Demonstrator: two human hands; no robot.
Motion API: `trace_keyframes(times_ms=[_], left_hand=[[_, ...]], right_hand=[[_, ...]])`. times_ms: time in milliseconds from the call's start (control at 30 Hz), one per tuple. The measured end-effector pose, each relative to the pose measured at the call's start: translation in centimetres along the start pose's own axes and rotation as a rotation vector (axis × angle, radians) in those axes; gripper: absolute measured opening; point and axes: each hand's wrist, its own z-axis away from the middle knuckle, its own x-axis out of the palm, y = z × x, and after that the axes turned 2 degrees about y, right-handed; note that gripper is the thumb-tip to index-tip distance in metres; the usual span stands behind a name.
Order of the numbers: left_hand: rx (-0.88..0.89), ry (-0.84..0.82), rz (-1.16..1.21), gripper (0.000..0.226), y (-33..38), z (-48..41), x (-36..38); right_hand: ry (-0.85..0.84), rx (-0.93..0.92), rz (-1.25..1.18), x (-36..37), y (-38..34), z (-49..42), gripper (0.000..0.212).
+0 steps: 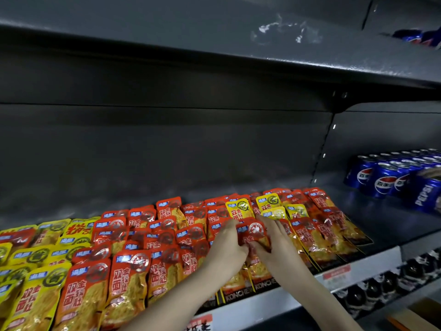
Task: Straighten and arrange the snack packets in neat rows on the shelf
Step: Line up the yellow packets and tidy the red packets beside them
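Fingers of left hand (228, 246) and right hand (278, 236) clamped on one red snack packet (253, 231), mid-frame, over overlapping packets (128, 273) on shelf (386, 225), blue cans (384, 179) far right

Red and yellow snack packets (128, 271), blue cans (384, 177)

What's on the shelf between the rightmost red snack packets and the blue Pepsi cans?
Nothing: in the head view, only bare dark grey metal shelf separates the rightmost red foil snack packets from the blue Pepsi cans.
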Motion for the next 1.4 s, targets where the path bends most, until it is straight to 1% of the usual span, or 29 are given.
trace_keyframes(times_ms=[167,300,433,533,633,733,833,1000,1133,1300,1400], left_hand=[[0.027,0.025,-0.093,0.045,0.2,-0.1,0.8],[0.043,0.057,-0.092,0.037,0.0,-0.7,0.4],[0.058,0.109,-0.146,0.042,-0.3,-1.7,-0.1],[0.059,0.06,-0.154,0.036,-0.4,-2.3,-0.1],[0.038,-0.007,-0.181,0.028,-0.5,-3.1,0.3],[0.014,-0.026,-0.219,0.026,-0.3,-3.6,0.6],[0.01,-0.026,-0.25,0.028,-0.2,-4.3,0.8],[0.045,-0.07,-0.355,0.037,0.0,-4.9,1.0],[0.038,-0.059,-0.342,0.025,0.4,-5.2,0.7],[0.035,-0.088,-0.329,0.027,1.1,-5.4,0.1],[0.041,-0.096,-0.24,0.02,1.2,-5.8,-0.2]], right_hand=[[0.002,-0.042,0.06,-0.3,1.1,0.3,0.058],[0.007,-0.074,0.072,-0.3,1.0,0.4,0.056],[0.003,-0.068,0.034,-0.4,1.2,0.5,0.058],[0.013,-0.025,-0.054,-0.6,1.7,0.7,0.059],[0.067,-0.003,-0.141,-0.8,2.4,0.7,0.058],[0.07,0.008,-0.187,-1.0,2.7,0.6,0.056],[0.033,0.007,-0.189,-1.3,2.5,0.6,0.054],[0.061,-0.004,-0.154,-1.7,2.5,0.5,0.052],[0.08,0.032,-0.137,-2.1,2.8,0.2,0.048],[-0.026,0.068,-0.103,-2.3,3.2,-0.1,0.05],[-0.034,0.068,-0.105,-2.5,3.2,0.0,0.051]])
